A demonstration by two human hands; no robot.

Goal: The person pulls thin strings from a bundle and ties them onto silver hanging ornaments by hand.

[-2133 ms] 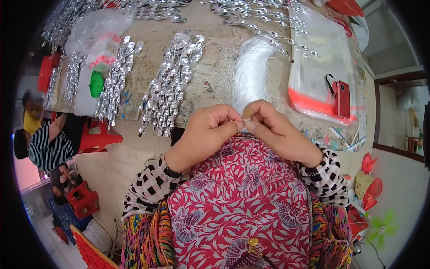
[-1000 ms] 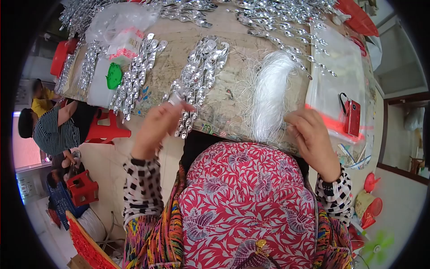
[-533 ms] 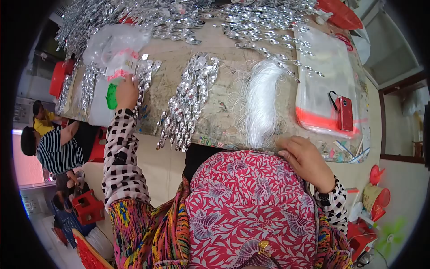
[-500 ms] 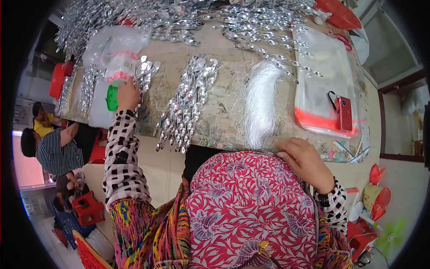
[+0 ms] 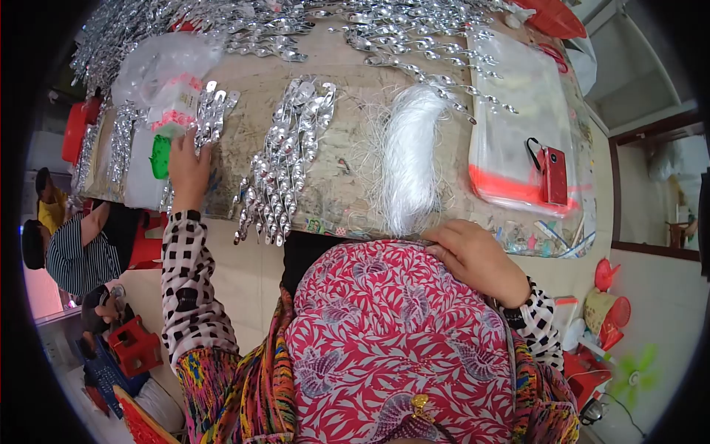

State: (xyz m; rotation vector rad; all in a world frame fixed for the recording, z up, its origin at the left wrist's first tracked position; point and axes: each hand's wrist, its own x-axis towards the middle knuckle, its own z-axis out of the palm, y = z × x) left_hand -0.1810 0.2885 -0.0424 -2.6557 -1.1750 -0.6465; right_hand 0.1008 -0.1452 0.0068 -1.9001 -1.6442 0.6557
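My left hand [image 5: 189,172] reaches over the silver twisted strips [image 5: 216,111] at the table's left, its fingertips just below a white and pink box [image 5: 176,106] and right of a green piece [image 5: 160,157]. Its fingers point away from me and are slightly apart; what the fingertips touch is too small to tell. My right hand [image 5: 470,255] rests at the table's front edge with fingers bent together, by the lower end of a white thread bundle [image 5: 411,155]. Anything in it is hidden. Between the hands lies another bunch of silver strips [image 5: 285,159].
Clear plastic bags [image 5: 518,111] with a red band lie at the right, under a red device [image 5: 554,176] with a strap. More silver strips [image 5: 414,29] cover the far side. A person in a striped shirt [image 5: 83,255] sits at the left near red stools [image 5: 134,346].
My left hand left my right hand and moved across to the strips at the left. My right hand moved a little lower, to the table edge. The view has shifted slightly.
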